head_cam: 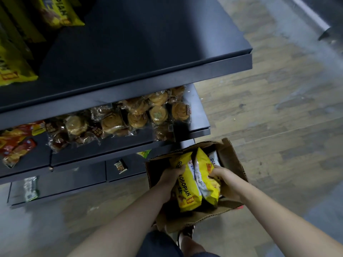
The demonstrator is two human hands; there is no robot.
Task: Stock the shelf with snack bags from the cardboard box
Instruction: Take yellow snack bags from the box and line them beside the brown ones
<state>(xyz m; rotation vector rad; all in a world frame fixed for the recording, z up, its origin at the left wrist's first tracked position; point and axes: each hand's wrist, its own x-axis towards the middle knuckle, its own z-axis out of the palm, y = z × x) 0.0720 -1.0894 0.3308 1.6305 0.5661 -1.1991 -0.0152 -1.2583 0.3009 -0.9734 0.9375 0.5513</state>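
Observation:
An open cardboard box (234, 156) stands on the floor below the shelves, with yellow snack bags upright inside it. My left hand (171, 178) grips the left yellow bag (187, 197) at its left edge. My right hand (222, 178) holds the right yellow bag (206, 167) from the right side. A white bag (214, 158) shows behind them in the box. The dark upper shelf (130, 43) carries matching yellow bags (16, 71) at its far left; most of its surface is bare.
The shelf below holds clear packs of round pastries (133, 115) and red snack packs (16, 143) at the left. Lower ledges carry a small packet (120, 166) and a clear wrapper (30, 188). Wooden floor (278, 108) spreads to the right. My foot (187, 236) is beside the box.

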